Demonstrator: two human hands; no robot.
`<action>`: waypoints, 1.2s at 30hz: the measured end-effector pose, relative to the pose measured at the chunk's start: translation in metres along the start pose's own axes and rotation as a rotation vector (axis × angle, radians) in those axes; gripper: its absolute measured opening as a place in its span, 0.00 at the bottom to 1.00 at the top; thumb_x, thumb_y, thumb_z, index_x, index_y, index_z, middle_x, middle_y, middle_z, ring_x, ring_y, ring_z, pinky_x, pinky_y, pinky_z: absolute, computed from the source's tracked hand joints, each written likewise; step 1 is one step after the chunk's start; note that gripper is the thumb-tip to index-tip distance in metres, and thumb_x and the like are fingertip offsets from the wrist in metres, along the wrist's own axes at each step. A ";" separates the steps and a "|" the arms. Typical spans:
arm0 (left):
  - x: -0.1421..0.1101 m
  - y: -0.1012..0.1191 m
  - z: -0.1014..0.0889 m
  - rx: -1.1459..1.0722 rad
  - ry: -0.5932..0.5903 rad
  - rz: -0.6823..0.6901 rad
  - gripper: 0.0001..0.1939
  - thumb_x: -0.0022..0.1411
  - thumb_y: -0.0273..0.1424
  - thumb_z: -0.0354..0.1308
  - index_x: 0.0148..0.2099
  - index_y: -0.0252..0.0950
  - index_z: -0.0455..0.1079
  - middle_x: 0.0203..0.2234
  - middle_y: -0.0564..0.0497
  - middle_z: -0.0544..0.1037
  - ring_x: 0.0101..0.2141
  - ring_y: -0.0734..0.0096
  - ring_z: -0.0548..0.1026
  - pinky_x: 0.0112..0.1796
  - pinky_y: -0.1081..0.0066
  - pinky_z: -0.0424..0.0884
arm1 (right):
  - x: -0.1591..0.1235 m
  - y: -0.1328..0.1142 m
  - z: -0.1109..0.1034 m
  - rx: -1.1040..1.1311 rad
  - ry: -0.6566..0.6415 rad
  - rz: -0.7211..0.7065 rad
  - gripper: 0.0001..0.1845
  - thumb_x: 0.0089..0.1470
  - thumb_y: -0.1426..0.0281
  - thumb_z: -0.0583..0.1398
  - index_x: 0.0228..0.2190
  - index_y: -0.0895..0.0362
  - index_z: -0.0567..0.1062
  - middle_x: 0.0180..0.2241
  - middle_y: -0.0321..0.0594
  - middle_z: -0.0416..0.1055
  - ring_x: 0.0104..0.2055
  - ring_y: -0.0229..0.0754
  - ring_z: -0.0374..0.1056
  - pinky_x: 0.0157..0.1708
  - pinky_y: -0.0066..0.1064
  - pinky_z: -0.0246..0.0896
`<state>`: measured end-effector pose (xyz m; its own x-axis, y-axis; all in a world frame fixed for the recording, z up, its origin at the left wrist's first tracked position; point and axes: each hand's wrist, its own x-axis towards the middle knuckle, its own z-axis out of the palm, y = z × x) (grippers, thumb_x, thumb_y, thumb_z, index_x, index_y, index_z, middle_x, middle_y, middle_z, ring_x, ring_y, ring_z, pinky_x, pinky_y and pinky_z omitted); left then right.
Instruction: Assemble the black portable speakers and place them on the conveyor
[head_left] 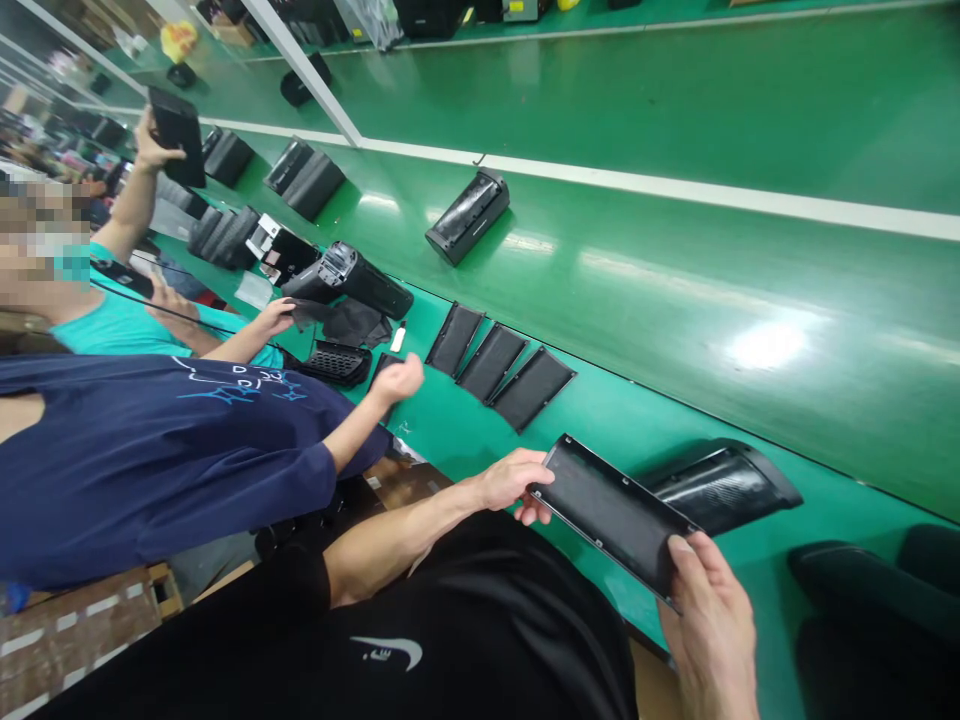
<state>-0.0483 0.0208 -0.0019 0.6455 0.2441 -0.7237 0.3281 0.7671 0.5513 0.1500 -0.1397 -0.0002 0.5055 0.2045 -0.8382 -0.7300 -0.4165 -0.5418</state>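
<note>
The picture is tilted, with my black shirt (480, 620) along the bottom. My left hand (514, 482) and my right hand (709, 630) grip opposite ends of a flat black rectangular panel (611, 515), its inner face showing. Right behind the panel lies a curved black carbon-fibre-pattern housing (724, 490) on the green bench (600, 450). A row of 3 flat black panels (491, 362) lies farther along, apart from my hands.
A co-worker in a navy shirt (150, 460) reaches toward a black grille (336, 363). Another in a teal shirt (142, 330) raises a black part (176, 135). More black housings (467, 215) stand beyond a white strip (675, 190). Dark chairs (877, 600) sit at lower right.
</note>
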 end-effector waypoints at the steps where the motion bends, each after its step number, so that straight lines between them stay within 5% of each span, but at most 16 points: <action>1: 0.000 0.000 0.000 -0.002 -0.002 0.000 0.13 0.55 0.41 0.58 0.36 0.37 0.65 0.17 0.51 0.78 0.12 0.73 0.71 0.13 0.77 0.60 | 0.001 0.001 0.000 -0.002 0.001 -0.010 0.37 0.31 0.56 0.79 0.42 0.53 0.74 0.36 0.35 0.76 0.34 0.42 0.71 0.35 0.30 0.69; 19: 0.002 -0.002 -0.002 -0.036 -0.083 0.024 0.14 0.55 0.40 0.60 0.38 0.37 0.65 0.19 0.50 0.79 0.14 0.69 0.74 0.15 0.75 0.67 | 0.005 0.003 -0.002 -0.005 -0.019 -0.025 0.36 0.32 0.55 0.79 0.41 0.53 0.73 0.35 0.33 0.76 0.34 0.39 0.71 0.36 0.29 0.71; 25: 0.000 -0.001 -0.003 -0.018 -0.090 0.038 0.11 0.58 0.38 0.59 0.38 0.35 0.67 0.20 0.48 0.80 0.14 0.71 0.74 0.17 0.76 0.66 | -0.001 0.000 0.001 0.033 0.037 -0.023 0.38 0.25 0.54 0.80 0.38 0.53 0.75 0.35 0.32 0.75 0.34 0.37 0.70 0.38 0.27 0.70; 31: 0.002 -0.002 -0.004 -0.035 -0.113 0.063 0.14 0.58 0.40 0.60 0.37 0.35 0.67 0.20 0.48 0.79 0.14 0.71 0.74 0.16 0.76 0.65 | 0.001 0.004 -0.002 -0.034 -0.017 -0.158 0.35 0.36 0.51 0.77 0.43 0.54 0.77 0.41 0.39 0.78 0.39 0.44 0.73 0.38 0.31 0.70; 36: 0.003 -0.003 -0.005 -0.038 -0.114 0.075 0.16 0.58 0.43 0.61 0.38 0.35 0.67 0.20 0.49 0.79 0.15 0.69 0.74 0.15 0.75 0.66 | 0.004 0.007 -0.004 -0.037 -0.043 -0.131 0.35 0.37 0.50 0.77 0.45 0.53 0.79 0.42 0.39 0.78 0.42 0.46 0.74 0.39 0.31 0.70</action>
<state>-0.0509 0.0218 -0.0075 0.7420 0.2341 -0.6282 0.2514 0.7714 0.5845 0.1488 -0.1456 -0.0070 0.5748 0.2965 -0.7627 -0.6414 -0.4156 -0.6449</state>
